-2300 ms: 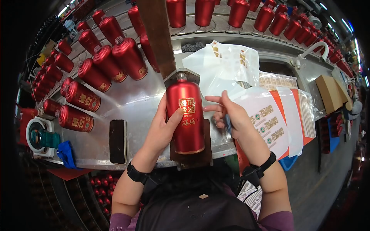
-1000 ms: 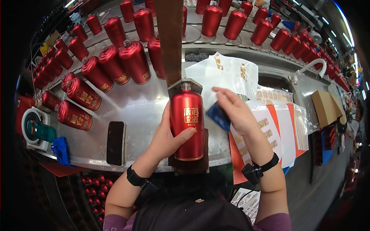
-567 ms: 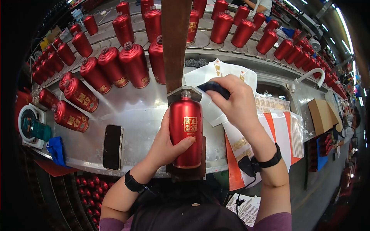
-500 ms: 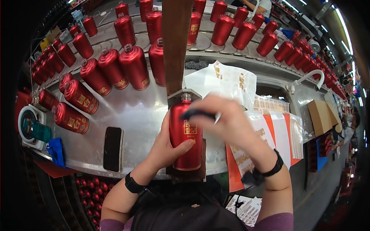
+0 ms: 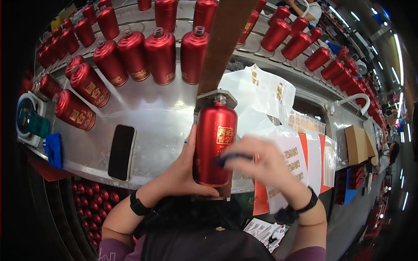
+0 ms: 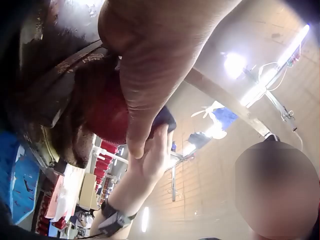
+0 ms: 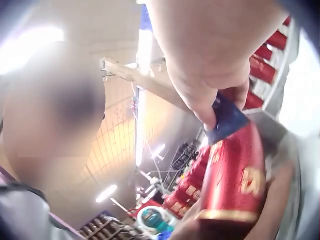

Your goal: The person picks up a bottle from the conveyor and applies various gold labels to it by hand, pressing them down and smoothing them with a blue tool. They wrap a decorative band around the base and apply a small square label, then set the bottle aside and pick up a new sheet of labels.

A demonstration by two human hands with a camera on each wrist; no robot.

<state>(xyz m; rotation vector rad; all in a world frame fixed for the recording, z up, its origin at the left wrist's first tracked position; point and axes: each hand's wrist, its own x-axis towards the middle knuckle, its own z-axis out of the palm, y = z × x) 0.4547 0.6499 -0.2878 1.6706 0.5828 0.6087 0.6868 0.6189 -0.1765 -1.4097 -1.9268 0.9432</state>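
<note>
A red bottle (image 5: 213,143) with gold lettering and a clear neck leans against a metal-topped rest (image 5: 217,96) at the bench edge. My left hand (image 5: 185,172) grips it low on its left side, fingers behind it and thumb along its bottom edge. Between thumb and fingers, my right hand (image 5: 261,161) pinches a flat dark-blue scraper (image 7: 227,120). The scraper lies against the bottle's front, over the lower lettering, and the right hand is blurred in the head view. In the left wrist view, the left thumb (image 6: 137,135) crosses in front of the bottle (image 6: 107,112).
A brown post (image 5: 222,43) rises behind the bottle. Several red bottles (image 5: 160,56) stand to the left, near a phone (image 5: 122,152) and a tape dispenser (image 5: 32,119). Label sheets (image 5: 289,152), a white tap (image 5: 352,99) and a cardboard box (image 5: 359,143) are to the right.
The right hand has brought the scraper from the bottle's right side onto its front and lower down. The left thumb has shifted from the bottle's front to its bottom edge. The head view has turned.
</note>
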